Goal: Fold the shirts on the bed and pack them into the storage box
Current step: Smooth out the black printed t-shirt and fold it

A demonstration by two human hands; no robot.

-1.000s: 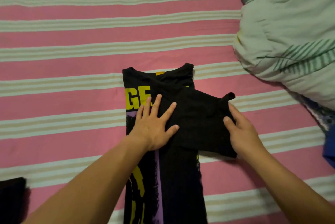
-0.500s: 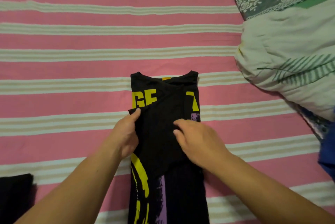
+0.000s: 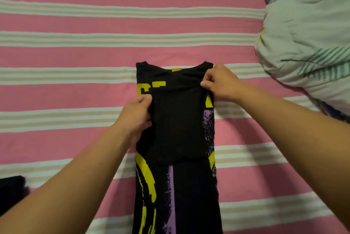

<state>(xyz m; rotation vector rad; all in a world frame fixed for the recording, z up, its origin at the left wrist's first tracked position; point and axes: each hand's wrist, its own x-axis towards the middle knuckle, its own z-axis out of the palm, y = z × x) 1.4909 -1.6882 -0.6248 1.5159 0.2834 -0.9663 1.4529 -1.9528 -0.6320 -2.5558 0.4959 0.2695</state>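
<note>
From the head view, a black shirt (image 3: 178,158) with yellow and purple print is lying in a long narrow strip on the pink striped bed (image 3: 75,53). The left hand (image 3: 135,118) and right hand (image 3: 220,82) are each pinching the folded-in sleeve panel's edges near the collar.

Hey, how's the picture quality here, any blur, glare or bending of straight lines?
Head view: dim, warm light with no glare; the bed sheet stripes bow from wide-angle distortion; the black shirt loses fold detail in the dark; both hands look reasonably sharp.
</note>
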